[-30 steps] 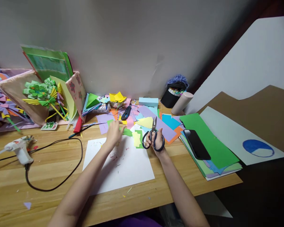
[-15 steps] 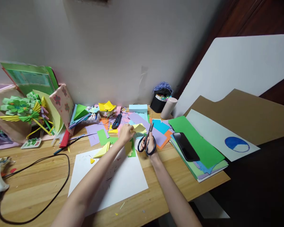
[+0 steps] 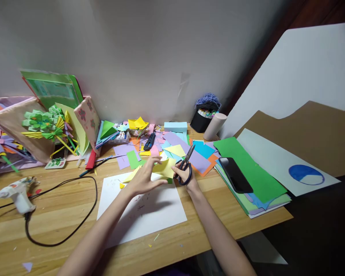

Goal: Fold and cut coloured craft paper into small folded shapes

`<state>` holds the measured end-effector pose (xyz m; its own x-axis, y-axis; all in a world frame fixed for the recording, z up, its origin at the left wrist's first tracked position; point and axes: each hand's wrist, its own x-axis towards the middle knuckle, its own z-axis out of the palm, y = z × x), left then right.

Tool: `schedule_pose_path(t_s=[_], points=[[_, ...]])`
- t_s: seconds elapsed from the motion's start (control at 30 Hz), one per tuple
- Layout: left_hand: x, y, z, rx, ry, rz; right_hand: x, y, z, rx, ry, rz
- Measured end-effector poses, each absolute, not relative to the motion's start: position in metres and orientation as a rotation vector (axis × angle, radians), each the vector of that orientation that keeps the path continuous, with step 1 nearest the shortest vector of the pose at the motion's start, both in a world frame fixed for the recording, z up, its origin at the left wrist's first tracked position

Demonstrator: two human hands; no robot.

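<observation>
My left hand (image 3: 145, 178) pinches a piece of yellow paper (image 3: 164, 168) and holds it just above the white sheet (image 3: 140, 205). Right beside it, my right hand (image 3: 186, 175) grips black-handled scissors (image 3: 185, 165) whose blades point up and to the right, close to the yellow paper's right edge. Beyond both hands lies a litter of coloured paper scraps (image 3: 172, 147) in purple, green, blue and orange.
A glue gun (image 3: 15, 189) with a black cord (image 3: 60, 214) lies at the left. Paper flowers (image 3: 43, 124) and folders lean against the wall. A phone (image 3: 235, 174) rests on a green paper stack (image 3: 253, 172). A marker pot (image 3: 204, 115) and utility knife (image 3: 149, 141) stand behind.
My left hand picked up the yellow paper from the scrap pile and drew it back toward me over the white sheet. The scissors stayed in my right hand, tilting rightward.
</observation>
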<state>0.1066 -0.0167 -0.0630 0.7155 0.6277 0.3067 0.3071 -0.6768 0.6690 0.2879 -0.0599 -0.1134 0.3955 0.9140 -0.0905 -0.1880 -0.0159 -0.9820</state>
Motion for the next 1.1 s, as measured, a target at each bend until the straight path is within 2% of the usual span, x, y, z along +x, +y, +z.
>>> schedule_pose_path(t_s=[0.13, 0.37, 0.47, 0.57, 0.73, 1.1], points=[[0.104, -0.012, -0.062, 1.827, 0.902, 0.710, 0.292, -0.061, -0.109, -1.290, -0.867, 1.029], [0.110, -0.006, -0.078, 1.756, 0.893, 0.300, 0.285, -0.062, -0.107, -1.307, -0.921, 1.025], [0.108, -0.004, -0.079, 1.640, 0.902, 0.383, 0.282, -0.062, -0.108, -1.259, -0.848, 1.107], [0.102, 0.003, -0.074, 1.601, 1.013, 0.599, 0.276, -0.065, -0.112, -1.170, -0.830, 1.369], [0.095, 0.011, -0.070, 1.596, 1.104, 0.893, 0.258, -0.081, -0.118, -1.093, -1.171, 1.674], [0.103, 0.001, -0.071, 1.717, 1.078, 0.746, 0.251, -0.085, -0.121, -1.131, -1.158, 1.705]])
